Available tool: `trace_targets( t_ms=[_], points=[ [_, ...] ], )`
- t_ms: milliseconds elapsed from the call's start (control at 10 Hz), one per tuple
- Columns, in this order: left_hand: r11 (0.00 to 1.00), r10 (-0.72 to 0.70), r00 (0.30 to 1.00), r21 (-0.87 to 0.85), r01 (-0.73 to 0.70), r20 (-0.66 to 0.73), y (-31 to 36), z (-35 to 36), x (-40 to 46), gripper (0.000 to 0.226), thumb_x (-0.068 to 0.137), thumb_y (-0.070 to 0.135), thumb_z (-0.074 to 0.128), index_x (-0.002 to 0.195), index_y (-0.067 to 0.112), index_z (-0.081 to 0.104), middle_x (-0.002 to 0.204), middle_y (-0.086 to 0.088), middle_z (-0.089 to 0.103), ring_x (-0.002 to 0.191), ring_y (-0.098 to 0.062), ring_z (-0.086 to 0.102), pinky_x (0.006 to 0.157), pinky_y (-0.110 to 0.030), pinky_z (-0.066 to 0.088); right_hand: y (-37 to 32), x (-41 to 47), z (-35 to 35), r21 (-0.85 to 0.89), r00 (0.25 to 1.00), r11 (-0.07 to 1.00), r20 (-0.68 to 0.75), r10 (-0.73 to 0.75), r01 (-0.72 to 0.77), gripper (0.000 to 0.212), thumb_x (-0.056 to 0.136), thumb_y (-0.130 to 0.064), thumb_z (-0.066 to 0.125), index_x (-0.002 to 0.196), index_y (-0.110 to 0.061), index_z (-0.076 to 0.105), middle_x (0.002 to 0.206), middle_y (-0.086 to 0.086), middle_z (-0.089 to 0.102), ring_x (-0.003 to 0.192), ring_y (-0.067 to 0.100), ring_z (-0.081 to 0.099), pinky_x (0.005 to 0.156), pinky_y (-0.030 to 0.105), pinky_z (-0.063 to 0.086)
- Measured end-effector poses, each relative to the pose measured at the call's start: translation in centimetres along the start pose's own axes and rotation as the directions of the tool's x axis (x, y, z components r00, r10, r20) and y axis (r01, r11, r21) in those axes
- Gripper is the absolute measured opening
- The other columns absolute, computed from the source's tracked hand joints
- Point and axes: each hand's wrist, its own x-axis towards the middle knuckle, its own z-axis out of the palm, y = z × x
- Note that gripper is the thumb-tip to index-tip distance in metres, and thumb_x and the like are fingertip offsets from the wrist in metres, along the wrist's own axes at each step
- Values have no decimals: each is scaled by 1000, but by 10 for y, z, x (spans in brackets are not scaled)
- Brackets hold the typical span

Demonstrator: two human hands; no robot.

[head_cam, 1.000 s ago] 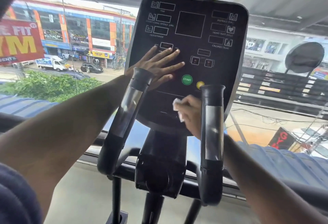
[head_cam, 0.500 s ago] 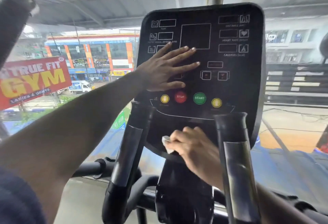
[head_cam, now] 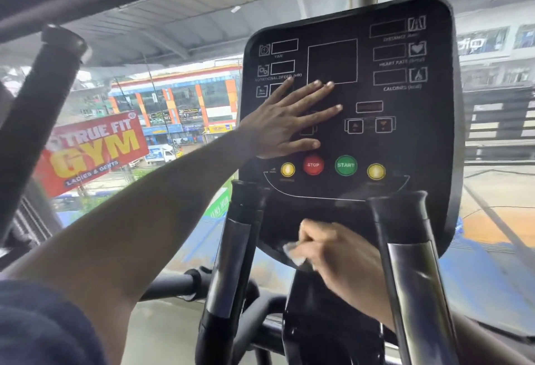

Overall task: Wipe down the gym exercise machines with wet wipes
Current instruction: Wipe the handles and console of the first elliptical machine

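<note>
1. The right hand (head_cam: 333, 251) pinches a white wet wipe (head_cam: 293, 251) against the console (head_cam: 419, 138) at its bottom edge; half a second ago it rubbed nearly the same spot, so the lower rim is probably almost finished.
2. Two handlebars (head_cam: 405, 249) flank that hand.
3. The left hand (head_cam: 285, 124) lies flat, fingers spread, on the left half as before, bracing the console.
4. Beyond the window hangs a gym banner (head_cam: 92, 150).
</note>
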Motion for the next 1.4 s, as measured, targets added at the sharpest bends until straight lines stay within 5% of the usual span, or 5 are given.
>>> trace_targets(
  t_ms=[500,700,900,1100,1400],
  points=[
    [1000,-10,1000,-14,10,-9,2,-3,-2,69,106,65,25,167,32,17,176,-6,7,162,-24,5,128,-58,4,0,24,13,23,966,966,39,-257,256,28,105,-25,46,79,-22,55,86,-8,47,74,10,48,67,31,48],
    [999,-49,998,-12,49,41,9,-6,-3,69,107,65,19,167,33,13,176,-5,3,162,-24,3,128,-59,7,81,-8,32,257,990,959,-53,134,-116,27,87,-29,66,65,-13,63,68,-12,60,59,2,52,62,10,41],
    [891,-361,932,-290,350,16,24,-37,-58,73,106,68,24,167,29,14,176,-6,-2,162,-24,0,127,-58,18,156,-15,41,476,976,853,153,157,-212,19,98,-14,62,105,-22,77,95,-12,72,81,3,69,87,45,60],
    [624,-763,598,-519,585,-244,97,-96,-178,64,108,40,40,166,25,19,176,-3,7,162,-18,10,130,-43,18,61,34,-80,286,995,958,-86,59,-32,30,81,-46,71,76,-18,80,74,-1,69,67,15,69,77,34,58],
    [592,-757,636,-569,571,-149,243,-101,-202,74,104,37,51,166,39,11,173,21,-3,160,-10,12,125,-32,28,-4,100,-76,-301,909,860,198,-366,411,6,94,-11,69,98,-13,72,96,0,59,76,19,65,74,45,58]
  ],
)
